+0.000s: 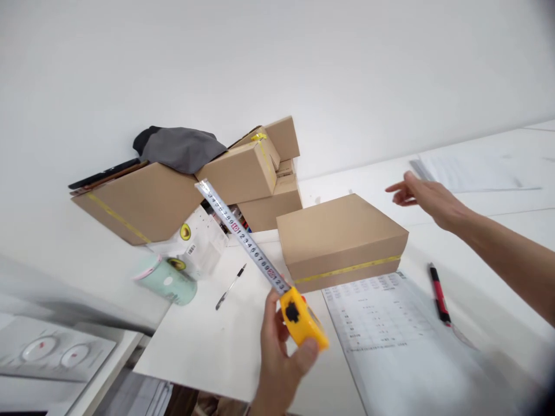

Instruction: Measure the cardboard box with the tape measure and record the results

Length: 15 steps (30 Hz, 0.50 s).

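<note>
My left hand (280,352) is closed around a yellow tape measure (301,320), held above the white table at the front. Its silver blade (243,237) sticks out up and to the left, with black and red numbers facing me. Over the table's right side, my right hand (427,196) is raised with its fingers loosely apart and holds nothing. Between the two hands lies a closed cardboard box (342,237) with a yellow strip along its side. Part of the box rests on a printed sheet (377,323).
Stacked cardboard boxes (243,173) stand against the wall, a grey cloth (182,147) on top. A mint-green cylindrical container (167,283) and a thin pen (231,286) lie at left. To the right are a red-black pen (440,294) and papers (472,170).
</note>
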### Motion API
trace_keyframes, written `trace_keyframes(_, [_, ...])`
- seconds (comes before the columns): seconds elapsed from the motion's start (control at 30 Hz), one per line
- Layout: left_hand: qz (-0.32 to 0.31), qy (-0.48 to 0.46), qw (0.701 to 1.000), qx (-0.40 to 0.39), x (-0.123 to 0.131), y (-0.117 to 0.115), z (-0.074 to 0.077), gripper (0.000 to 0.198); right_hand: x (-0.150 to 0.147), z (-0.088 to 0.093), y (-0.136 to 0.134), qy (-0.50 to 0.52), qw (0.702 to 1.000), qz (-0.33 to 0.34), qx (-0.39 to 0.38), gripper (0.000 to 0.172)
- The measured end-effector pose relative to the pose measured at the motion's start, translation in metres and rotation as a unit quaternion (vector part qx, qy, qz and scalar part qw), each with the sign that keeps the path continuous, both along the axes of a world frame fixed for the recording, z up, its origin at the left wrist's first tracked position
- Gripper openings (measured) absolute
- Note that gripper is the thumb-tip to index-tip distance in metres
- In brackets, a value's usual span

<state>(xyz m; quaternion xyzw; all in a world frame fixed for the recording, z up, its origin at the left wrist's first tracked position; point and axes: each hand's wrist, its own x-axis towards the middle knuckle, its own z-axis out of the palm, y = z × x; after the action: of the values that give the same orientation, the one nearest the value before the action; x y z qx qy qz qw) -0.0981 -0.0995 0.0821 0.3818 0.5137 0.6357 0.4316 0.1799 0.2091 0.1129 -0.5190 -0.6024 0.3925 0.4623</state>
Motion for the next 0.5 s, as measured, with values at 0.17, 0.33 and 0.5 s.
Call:
trace_keyframes(0.17, [-0.024,-0.024,0.999,0.006,-0.021,0.029,-0.017,0.061,0.015,-0.031,-0.054,-0.095,0.990,0.094,-0.040,0.066])
trace_keyframes(0.33, [-0.054,-0.014,0.997,0.046,-0.037,0.061,0.005,0.058,-0.013,0.000,-0.061,-0.148,0.985,0.085,0.036,0.055])
trace_keyframes(0.5, [-0.075,0.024,0.995,0.060,-0.052,0.094,0.043,0.054,-0.035,0.039,-0.025,-0.239,0.969,0.026,0.058,0.053])
